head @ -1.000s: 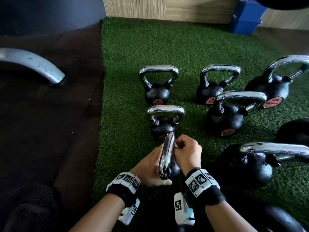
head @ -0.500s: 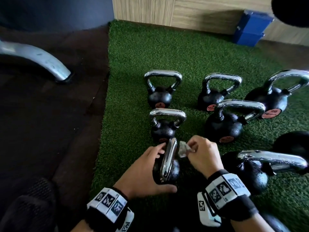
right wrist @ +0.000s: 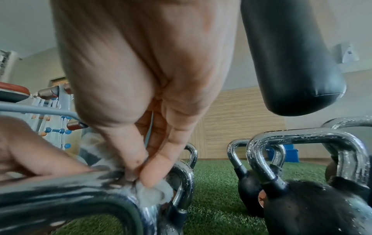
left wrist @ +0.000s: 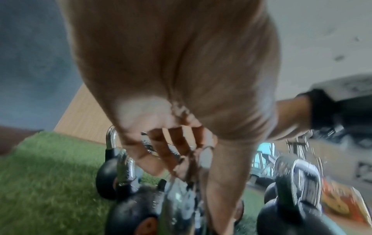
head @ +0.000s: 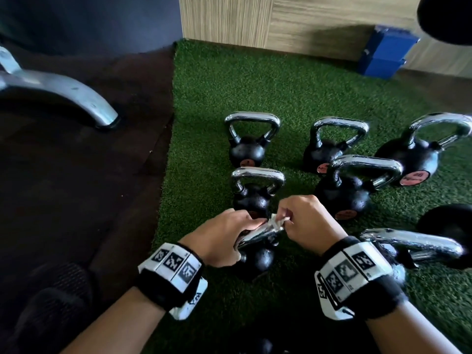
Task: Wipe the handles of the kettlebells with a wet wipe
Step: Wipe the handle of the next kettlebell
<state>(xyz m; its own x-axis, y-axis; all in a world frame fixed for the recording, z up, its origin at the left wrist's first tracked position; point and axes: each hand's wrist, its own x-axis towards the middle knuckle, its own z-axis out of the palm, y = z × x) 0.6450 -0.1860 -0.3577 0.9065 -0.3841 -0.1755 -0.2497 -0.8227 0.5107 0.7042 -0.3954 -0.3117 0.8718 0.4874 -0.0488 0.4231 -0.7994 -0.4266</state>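
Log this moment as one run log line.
left hand: grips handle | right hand: pinches wet wipe on handle | nearest kettlebell | wiping

A green turf mat (head: pixel 255 80) is laid beside dark flooring (head: pixel 76 175), and a wood-panelled wall (head: pixel 281 19) is seen behind.

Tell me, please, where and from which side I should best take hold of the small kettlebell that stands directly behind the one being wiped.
Probably by the straight top bar of the small kettlebell, coming from above. The chrome loop stands upright over the round black body, open underneath for curled fingers. The hands and other kettlebells crowd its sides.
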